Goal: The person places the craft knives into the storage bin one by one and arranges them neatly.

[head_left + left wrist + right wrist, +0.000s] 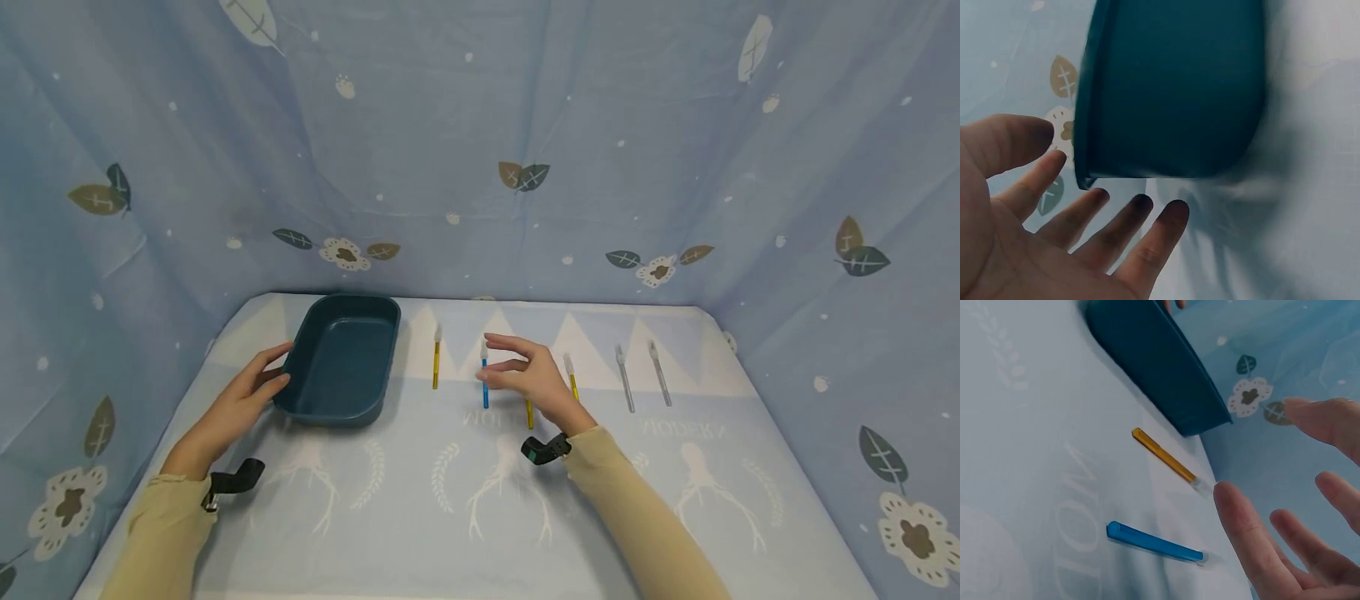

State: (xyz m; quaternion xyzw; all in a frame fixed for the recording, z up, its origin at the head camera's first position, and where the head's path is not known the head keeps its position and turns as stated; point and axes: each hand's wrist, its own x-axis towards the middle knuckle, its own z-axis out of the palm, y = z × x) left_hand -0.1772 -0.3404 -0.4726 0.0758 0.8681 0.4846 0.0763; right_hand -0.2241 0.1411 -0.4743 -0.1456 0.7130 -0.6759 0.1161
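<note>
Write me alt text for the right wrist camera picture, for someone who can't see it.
An open right hand, fingers spread and holding nothing, hovers just above a blue pen lying on a pale printed tablecloth. A yellow pen lies beyond it, and a dark teal tray sits further back near a blue leaf-patterned curtain.

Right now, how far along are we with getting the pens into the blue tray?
Nothing looks done: the blue tray appears empty. In hand: the left hand rests at the tray's near-left edge, and the right hand hovers open above the blue pen, gripping nothing. Left: the yellow pen, two more yellow ones partly behind the hand, and two grey pens.
</note>
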